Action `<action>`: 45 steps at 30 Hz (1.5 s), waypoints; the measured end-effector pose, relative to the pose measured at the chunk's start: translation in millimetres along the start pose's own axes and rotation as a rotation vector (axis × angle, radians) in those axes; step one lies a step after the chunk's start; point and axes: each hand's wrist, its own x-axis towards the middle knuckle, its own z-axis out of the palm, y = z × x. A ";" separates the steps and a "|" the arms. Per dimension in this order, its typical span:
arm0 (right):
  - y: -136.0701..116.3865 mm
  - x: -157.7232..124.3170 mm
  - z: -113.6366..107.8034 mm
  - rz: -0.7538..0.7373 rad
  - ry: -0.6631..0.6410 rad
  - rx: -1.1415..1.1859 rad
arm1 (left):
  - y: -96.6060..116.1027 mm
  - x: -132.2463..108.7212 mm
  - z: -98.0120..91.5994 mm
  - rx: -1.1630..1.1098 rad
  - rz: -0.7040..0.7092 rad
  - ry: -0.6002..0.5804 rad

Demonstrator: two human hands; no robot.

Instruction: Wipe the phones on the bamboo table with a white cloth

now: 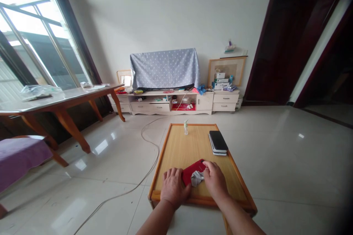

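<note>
A red smartphone (191, 170) lies back side up near the front of the low wooden table (179, 147), tilted slightly. Its left edge is gripped by my left hand (173, 187), with the thumb along the lower side. Fingers closed, my right hand (215, 179) holds a crumpled light grey cloth (196, 178) against the phone's back at its right side. Part of the phone is hidden under the cloth and my fingers.
A small clear spray bottle (185, 128) stands at the table's far end. Stacked flat devices or notebooks, the black one (217, 139) on top, lie at the right edge. A cable (132, 188) runs across the floor on the left. Beyond stands a white TV cabinet (204, 103).
</note>
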 end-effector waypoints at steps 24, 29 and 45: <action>-39.4 -35.3 11.1 -0.361 -0.420 -0.262 | -12.5 0.3 13.0 -0.008 0.027 0.016; -24.8 -10.2 5.8 -0.139 -0.323 -0.389 | -12.0 0.6 10.6 0.001 0.016 0.022; -40.1 -14.7 23.4 -0.241 -0.378 -0.274 | -19.8 1.3 19.0 -0.016 0.014 0.038</action>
